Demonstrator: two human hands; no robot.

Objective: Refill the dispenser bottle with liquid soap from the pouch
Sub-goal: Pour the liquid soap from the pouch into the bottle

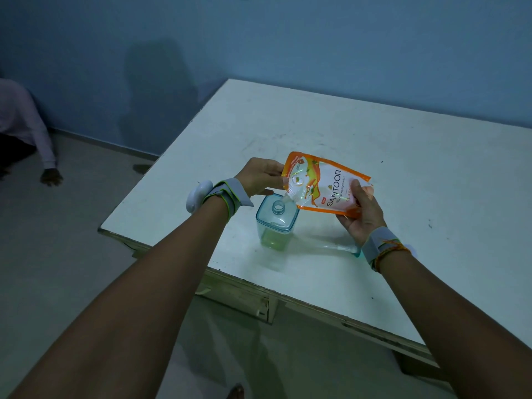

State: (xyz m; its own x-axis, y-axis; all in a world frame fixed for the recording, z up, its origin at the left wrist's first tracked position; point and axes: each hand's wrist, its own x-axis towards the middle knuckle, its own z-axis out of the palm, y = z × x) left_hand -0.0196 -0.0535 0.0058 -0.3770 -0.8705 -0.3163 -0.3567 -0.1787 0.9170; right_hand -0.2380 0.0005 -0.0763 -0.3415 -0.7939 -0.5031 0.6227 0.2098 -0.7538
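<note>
An orange and white soap pouch (322, 184) is tilted over a clear square dispenser bottle (276, 223) that stands on the white table (374, 133). The pouch's spout corner points down at the bottle's open neck (278, 207). My left hand (263, 175) pinches the pouch's upper left edge. My right hand (364, 210) grips its lower right end. A little greenish liquid sits in the bottle's bottom. The pump head (342, 249) lies on the table beside my right wrist, partly hidden.
The table's near edge runs diagonally below my arms, with floor on the left. Another person's sleeve and hand (50, 177) rest on the floor at far left. A blue wall stands behind the table.
</note>
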